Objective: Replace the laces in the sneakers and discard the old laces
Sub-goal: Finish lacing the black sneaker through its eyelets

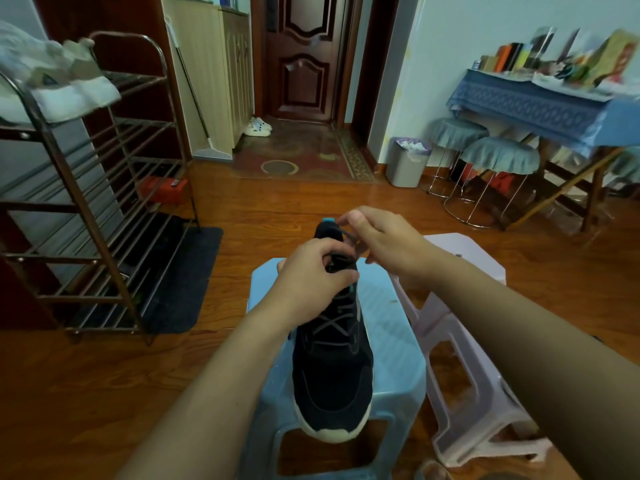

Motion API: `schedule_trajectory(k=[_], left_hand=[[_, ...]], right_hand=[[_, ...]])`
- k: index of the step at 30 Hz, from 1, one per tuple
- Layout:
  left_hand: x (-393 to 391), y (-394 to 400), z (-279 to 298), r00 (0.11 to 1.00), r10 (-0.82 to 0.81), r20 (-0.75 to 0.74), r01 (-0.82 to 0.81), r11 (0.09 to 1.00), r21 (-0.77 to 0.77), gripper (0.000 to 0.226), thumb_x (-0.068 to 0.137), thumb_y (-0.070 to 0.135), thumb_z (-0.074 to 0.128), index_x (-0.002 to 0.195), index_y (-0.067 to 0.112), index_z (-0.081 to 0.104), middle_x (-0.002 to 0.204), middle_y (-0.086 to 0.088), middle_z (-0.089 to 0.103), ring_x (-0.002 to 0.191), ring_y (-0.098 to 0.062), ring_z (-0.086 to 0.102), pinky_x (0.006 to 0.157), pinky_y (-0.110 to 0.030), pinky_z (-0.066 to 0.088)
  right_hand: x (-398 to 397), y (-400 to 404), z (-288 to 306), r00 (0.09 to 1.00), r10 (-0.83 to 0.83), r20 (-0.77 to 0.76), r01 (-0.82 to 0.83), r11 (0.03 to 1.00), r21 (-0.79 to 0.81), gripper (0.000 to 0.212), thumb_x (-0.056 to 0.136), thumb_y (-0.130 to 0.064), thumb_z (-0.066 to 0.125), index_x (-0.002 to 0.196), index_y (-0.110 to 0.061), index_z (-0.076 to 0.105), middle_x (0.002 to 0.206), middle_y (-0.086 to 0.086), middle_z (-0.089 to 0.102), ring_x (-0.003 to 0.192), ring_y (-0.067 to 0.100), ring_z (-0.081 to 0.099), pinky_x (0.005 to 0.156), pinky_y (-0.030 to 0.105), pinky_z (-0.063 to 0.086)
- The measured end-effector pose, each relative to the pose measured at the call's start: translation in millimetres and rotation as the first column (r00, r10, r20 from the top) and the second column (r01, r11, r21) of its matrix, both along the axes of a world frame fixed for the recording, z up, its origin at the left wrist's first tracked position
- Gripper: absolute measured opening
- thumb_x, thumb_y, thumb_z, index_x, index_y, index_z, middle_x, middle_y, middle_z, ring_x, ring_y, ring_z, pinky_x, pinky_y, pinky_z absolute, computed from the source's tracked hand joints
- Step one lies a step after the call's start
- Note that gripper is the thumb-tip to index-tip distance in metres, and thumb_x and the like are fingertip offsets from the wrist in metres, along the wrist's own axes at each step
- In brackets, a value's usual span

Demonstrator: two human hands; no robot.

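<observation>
- Sneaker (332, 368), black with a pale sole, lies on the blue stool (391, 341), toe toward the camera.
- Left hand (308, 275) grips the dark lace (337, 322) at the sneaker's top eyelets, fingers curled around it.
- Right hand (384, 240), just beyond the sneaker's collar, pinches a lace end between thumb and forefinger.
- Pink stool (464, 362) stands touching the blue stool's right side.
- Grey bin (407, 164) stands well beyond the sneaker, by the far wall.
</observation>
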State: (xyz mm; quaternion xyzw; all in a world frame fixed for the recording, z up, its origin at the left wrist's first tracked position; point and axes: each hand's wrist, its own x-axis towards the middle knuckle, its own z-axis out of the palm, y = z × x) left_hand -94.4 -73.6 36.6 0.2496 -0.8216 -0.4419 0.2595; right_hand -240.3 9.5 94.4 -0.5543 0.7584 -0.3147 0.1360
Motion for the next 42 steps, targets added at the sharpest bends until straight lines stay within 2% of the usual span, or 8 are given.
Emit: schedule_trajectory(k=[6, 12, 21, 24, 29, 35, 38, 42], left_hand=[[-10.6, 15.7, -4.9, 0.977, 0.185, 0.106, -0.144, 0.938, -0.314, 0.03, 0.087, 0.049, 0.074, 0.108, 0.031, 0.062, 0.114, 0.013, 0.057, 0.114, -0.012, 0.052, 0.094, -0.036, 0.027], [-13.3, 16.2, -3.5, 0.972, 0.223, 0.069, -0.189, 0.927, -0.324, 0.018, 0.097, 0.047, 0.06, 0.099, 0.03, 0.064, 0.105, 0.012, 0.059, 0.105, -0.011, 0.053, 0.089, -0.036, 0.027], [-2.8, 7.1, 4.0, 0.986, 0.139, -0.088, -0.118, 0.97, 0.213, 0.033, 0.094, 0.041, 0.052, 0.072, 0.017, 0.058, 0.053, 0.014, 0.045, 0.058, -0.014, 0.043, 0.067, -0.039, 0.034], [-1.4, 7.4, 4.9, 0.991, 0.1, -0.088, -0.084, 0.982, 0.169, 0.042, 0.093, 0.055, 0.06, 0.082, 0.015, 0.06, 0.064, 0.011, 0.046, 0.061, -0.013, 0.046, 0.063, -0.038, 0.038], [2.7, 4.4, 9.3, 0.987, 0.078, -0.143, -0.037, 0.962, 0.271, 0.042, 0.107, 0.044, 0.043, 0.087, 0.015, 0.066, 0.074, 0.002, 0.067, 0.072, -0.017, 0.063, 0.077, -0.052, 0.054], [11.0, -5.0, 11.4, 0.985, 0.03, -0.172, 0.032, 0.936, 0.349, 0.027, 0.105, 0.026, 0.055, 0.09, 0.019, 0.076, 0.07, 0.007, 0.063, 0.069, -0.005, 0.058, 0.074, -0.024, 0.047], [22.1, -12.0, 13.4, 0.976, -0.067, -0.207, 0.139, 0.923, 0.358, 0.011, 0.095, 0.011, 0.07, 0.089, 0.015, 0.077, 0.082, 0.0, 0.074, 0.081, -0.009, 0.067, 0.079, -0.02, 0.053], [33.0, -20.9, 15.6, 0.985, -0.107, -0.134, 0.138, 0.958, 0.25, 0.02, 0.083, 0.001, 0.08, 0.08, 0.021, 0.078, 0.084, -0.001, 0.075, 0.083, -0.011, 0.07, 0.082, -0.028, 0.054]], right_hand=[[-1.6, -6.3, 6.6, 0.998, 0.054, 0.045, -0.053, 0.999, -0.01, 0.015, 0.103, -0.023, 0.057, 0.106, -0.02, 0.072, 0.083, -0.003, 0.072, 0.07, -0.002, 0.062, 0.064, 0.025, 0.049], [-0.2, -5.3, 17.7, 0.758, 0.175, 0.628, -0.07, 0.979, -0.189, 0.019, 0.096, 0.0, 0.062, 0.109, -0.012, 0.069, 0.084, 0.003, 0.071, 0.067, 0.01, 0.058, 0.067, 0.024, 0.05], [8.0, 16.7, -11.6, 0.9, 0.045, 0.433, -0.035, 0.999, -0.031, 0.031, 0.102, -0.011, 0.056, 0.133, -0.015, 0.059, 0.111, 0.004, 0.07, 0.073, 0.015, 0.06, 0.06, 0.023, 0.05], [13.6, 14.1, -18.2, 0.954, -0.035, 0.298, 0.089, 0.982, -0.169, 0.028, 0.099, -0.009, 0.062, 0.124, -0.02, 0.06, 0.119, -0.001, 0.061, 0.069, 0.009, 0.06, 0.059, 0.02, 0.05], [17.4, 18.5, -24.4, 0.915, 0.04, 0.401, 0.003, 0.994, -0.106, 0.017, 0.105, -0.014, 0.051, 0.11, -0.013, 0.067, 0.089, 0.002, 0.069, 0.065, 0.017, 0.059, 0.06, 0.027, 0.052], [6.7, 19.5, 1.6, 0.94, -0.314, -0.132, 0.297, 0.945, -0.138, 0.017, 0.101, -0.023, 0.055, 0.104, -0.029, 0.071, 0.087, -0.014, 0.068, 0.073, 0.003, 0.062, 0.07, 0.033, 0.056], [11.9, 17.6, 16.1, 0.991, -0.069, -0.117, 0.095, 0.968, 0.232, 0.021, 0.098, -0.025, 0.063, 0.113, -0.037, 0.071, 0.089, -0.019, 0.062, 0.078, -0.001, 0.06, 0.068, 0.021, 0.05], [24.4, 4.1, -4.8, 0.999, 0.026, -0.044, -0.022, 0.994, 0.106, 0.008, 0.091, -0.025, 0.073, 0.096, -0.031, 0.075, 0.084, -0.013, 0.068, 0.076, -0.001, 0.061, 0.065, 0.019, 0.046]])
